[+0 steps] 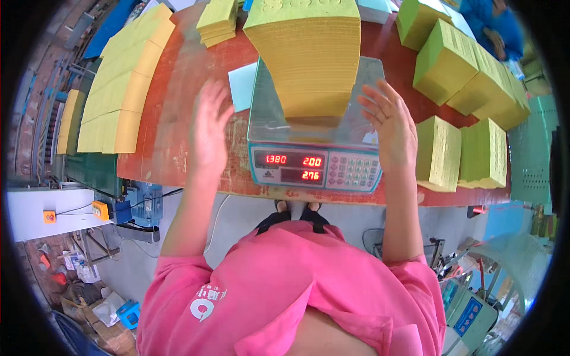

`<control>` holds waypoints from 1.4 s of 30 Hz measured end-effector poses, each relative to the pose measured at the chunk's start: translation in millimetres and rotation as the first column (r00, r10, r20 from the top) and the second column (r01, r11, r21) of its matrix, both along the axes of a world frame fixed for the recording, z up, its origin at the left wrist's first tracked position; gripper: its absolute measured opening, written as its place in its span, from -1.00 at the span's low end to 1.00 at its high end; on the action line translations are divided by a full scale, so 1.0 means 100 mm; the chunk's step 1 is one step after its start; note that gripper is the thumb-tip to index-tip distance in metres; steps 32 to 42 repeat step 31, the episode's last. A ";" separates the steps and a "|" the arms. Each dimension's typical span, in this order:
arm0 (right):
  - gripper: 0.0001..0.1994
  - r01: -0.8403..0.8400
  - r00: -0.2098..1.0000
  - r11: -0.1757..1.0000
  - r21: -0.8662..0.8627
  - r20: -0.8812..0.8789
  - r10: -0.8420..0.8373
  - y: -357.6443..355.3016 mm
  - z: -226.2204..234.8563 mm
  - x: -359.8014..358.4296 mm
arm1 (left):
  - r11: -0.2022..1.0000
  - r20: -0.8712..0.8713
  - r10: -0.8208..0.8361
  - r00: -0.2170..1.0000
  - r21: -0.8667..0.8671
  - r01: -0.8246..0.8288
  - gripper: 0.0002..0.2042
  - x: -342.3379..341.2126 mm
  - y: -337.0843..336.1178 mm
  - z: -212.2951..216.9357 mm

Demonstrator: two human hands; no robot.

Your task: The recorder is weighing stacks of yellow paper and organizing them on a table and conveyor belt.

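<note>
A tall stack of yellow paper sheets [309, 65] stands on the metal pan of a digital weighing scale [270, 127], whose red digits are lit. My left hand [211, 127] is raised to the left of the scale, a little smeared by motion, with its fingers stretched out and nothing in it. To the right of the stack is my right hand [392, 124], fingers spread and palm turned inward, over the scale's right edge. It holds nothing, and its fingertips come close to the stack. A pale blue sheet [242, 86] sticks out beside the scale, nearest my left hand.
Rows of yellow paper stacks stand on the red table [166, 136], along the left [113, 113] and the right [445, 65]. A smaller pile [217, 24] sits at the back. A person in blue [493, 29] is at the far right. A blue motor [145, 204] is below left.
</note>
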State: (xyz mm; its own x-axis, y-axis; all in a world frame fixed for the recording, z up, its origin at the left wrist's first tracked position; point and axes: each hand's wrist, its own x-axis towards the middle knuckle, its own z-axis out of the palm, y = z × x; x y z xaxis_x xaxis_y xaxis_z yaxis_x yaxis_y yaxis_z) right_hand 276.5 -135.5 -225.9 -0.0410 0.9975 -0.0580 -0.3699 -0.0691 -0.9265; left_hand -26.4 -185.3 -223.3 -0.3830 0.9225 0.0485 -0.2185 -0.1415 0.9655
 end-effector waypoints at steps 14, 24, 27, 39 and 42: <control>-0.61 0.073 0.987 0.996 -0.047 -0.141 -0.079 -0.91 -0.16 -0.21 | 0.988 0.019 -0.122 0.992 -0.094 0.123 -0.78 -0.29 -0.69 0.04; -0.65 0.171 0.974 0.985 -0.039 -0.147 -0.175 -1.10 -0.14 -0.26 | 0.966 -0.099 -0.257 0.961 -0.020 0.256 -0.79 -0.28 -0.39 0.27; -0.66 0.188 0.969 0.981 -0.045 -0.151 -0.193 -1.17 -0.16 -0.23 | 0.955 -0.185 -0.277 0.943 0.058 0.292 -0.80 -0.31 -0.21 0.42; -0.60 0.152 0.980 0.985 -0.084 -0.119 -0.161 -1.16 -0.39 -0.19 | 0.897 -0.435 -0.202 0.877 0.277 0.344 -0.80 -0.16 0.05 0.85; -0.60 0.152 0.980 0.985 -0.084 -0.119 -0.161 -1.16 -0.39 -0.19 | 0.897 -0.435 -0.202 0.877 0.277 0.344 -0.80 -0.16 0.05 0.85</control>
